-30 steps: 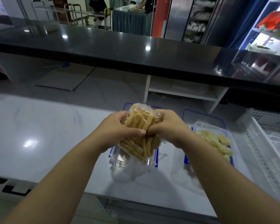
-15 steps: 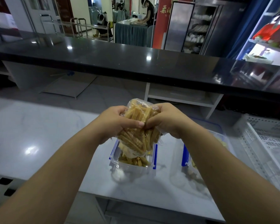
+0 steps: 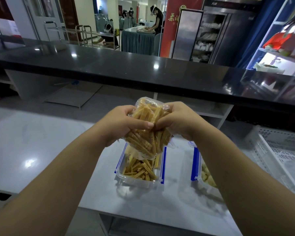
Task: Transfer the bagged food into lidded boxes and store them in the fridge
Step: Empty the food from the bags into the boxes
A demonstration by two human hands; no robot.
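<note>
**Both hands on the bag, over the open box**

Your left hand (image 3: 124, 123) and right hand (image 3: 177, 121) both grip a clear bag (image 3: 146, 142) of tan sticks (image 3: 150, 114), held up in the air in front of you. The fingers of each hand are curled round the bag's upper part. Your thumbs come together on its near face, so the two hands touch or almost touch there.

The top of the bag bulges up above your knuckles. The fuller lower part hangs down below your hands, directly over a clear box (image 3: 136, 182) with blue clips along its long sides.

The box stands open-topped on the white table (image 3: 41, 150), between your forearms. A heap (image 3: 140, 169) of the same sticks lies in it, filling the near part. A few sticks stand on end at the far right corner, just under the bag's lower edge. You cannot tell whether that lower edge touches the heap.

A second box (image 3: 195, 167), also with a blue clip, stands just to the right of the first. It holds pale yellow pieces (image 3: 206, 174), and your right forearm hides most of it.

A white slotted crate (image 3: 279, 150) sits on the table at the far right, apart from both boxes. A long black counter (image 3: 126, 68) runs across beyond the table
</note>
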